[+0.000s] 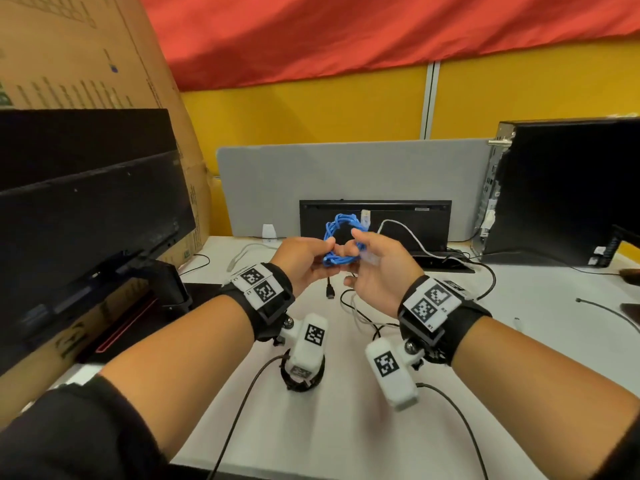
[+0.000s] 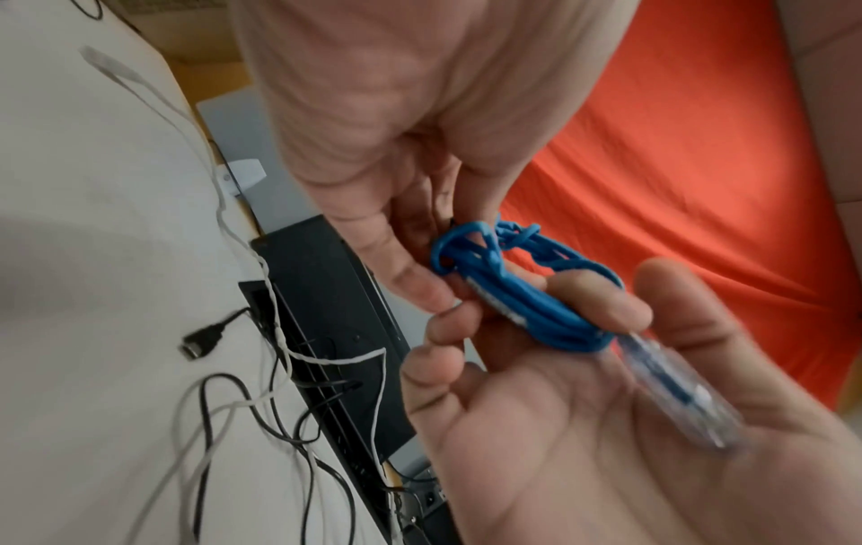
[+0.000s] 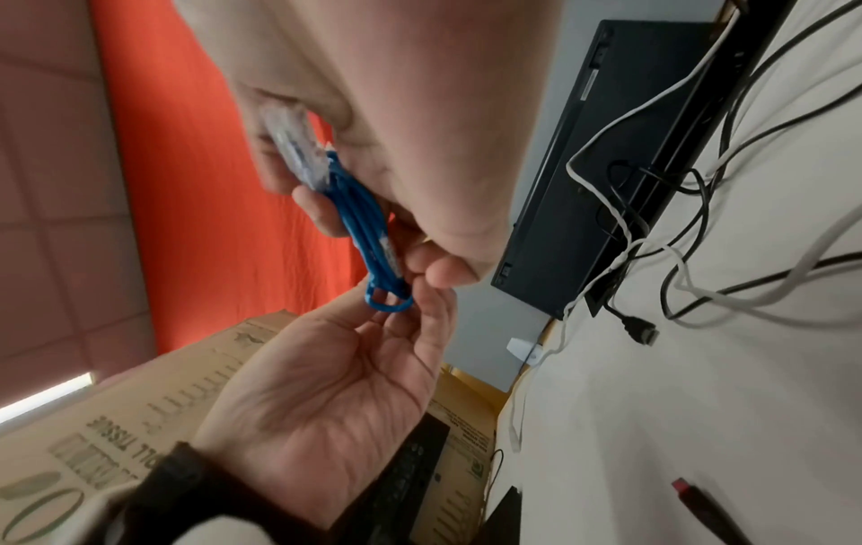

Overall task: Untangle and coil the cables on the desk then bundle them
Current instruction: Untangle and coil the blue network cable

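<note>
1. Both hands meet at the centre of the head view, above the worktop (image 1: pixel 346 427): the left hand (image 1: pixel 304 261) pinches the lower left of the blue cable (image 1: pixel 341 242) coil between thumb and fingers, and the right hand (image 1: pixel 375 265) has its fingers curled round the coil's right side.
2. One clear plug (image 1: pixel 365 216) sticks up above the right hand; the left wrist view shows a second clear plug (image 2: pixel 676 391) lying across the right palm.
3. My judgement: the coil is light and springy. Its jacket looks smooth, so the loops can slide and spring open if the pinch loosens.
4. Best hold is across all the strands at once, where they run side by side, not on a single loop.
5. The plugs look like hard plastic with a small clip that could snap; grip the cable just behind them instead.
6. At lower centre of the head view, black wires (image 1: pixel 349 303) and a white wire (image 1: pixel 405 233) lie loose and crossed on the worktop, not yet coiled.
</note>
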The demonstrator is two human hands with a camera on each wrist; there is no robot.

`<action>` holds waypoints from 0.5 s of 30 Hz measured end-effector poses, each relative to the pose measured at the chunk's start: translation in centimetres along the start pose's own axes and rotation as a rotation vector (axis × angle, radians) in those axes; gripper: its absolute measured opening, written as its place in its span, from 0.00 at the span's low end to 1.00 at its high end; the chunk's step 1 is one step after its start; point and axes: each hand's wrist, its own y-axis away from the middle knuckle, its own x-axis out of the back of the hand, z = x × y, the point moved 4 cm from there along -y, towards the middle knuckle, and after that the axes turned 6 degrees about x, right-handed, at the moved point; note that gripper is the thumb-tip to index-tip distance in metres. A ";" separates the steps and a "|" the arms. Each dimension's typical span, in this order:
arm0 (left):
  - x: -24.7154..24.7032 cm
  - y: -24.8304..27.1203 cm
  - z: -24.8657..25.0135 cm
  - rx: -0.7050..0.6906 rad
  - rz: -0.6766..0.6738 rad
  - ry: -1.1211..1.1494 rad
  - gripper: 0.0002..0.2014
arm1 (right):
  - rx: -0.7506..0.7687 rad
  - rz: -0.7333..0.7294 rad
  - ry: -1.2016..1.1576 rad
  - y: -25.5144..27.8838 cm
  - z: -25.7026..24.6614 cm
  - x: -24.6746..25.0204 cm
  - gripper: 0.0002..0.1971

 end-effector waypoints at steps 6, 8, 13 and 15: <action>4.1 0.8 -0.3 0.063 0.180 -0.123 0.12 | -0.108 -0.015 0.126 -0.3 1.7 -1.1 0.12; 5.1 1.1 -0.7 0.085 0.225 -0.187 0.12 | -0.139 0.020 0.171 0.0 2.3 -0.7 0.14; 5.6 1.7 -2.0 0.078 0.286 -0.197 0.04 | -0.171 0.033 0.046 0.3 3.6 -0.7 0.17; 5.9 1.6 -2.6 0.053 0.306 -0.223 0.04 | -0.163 0.007 0.122 0.3 3.7 -1.0 0.19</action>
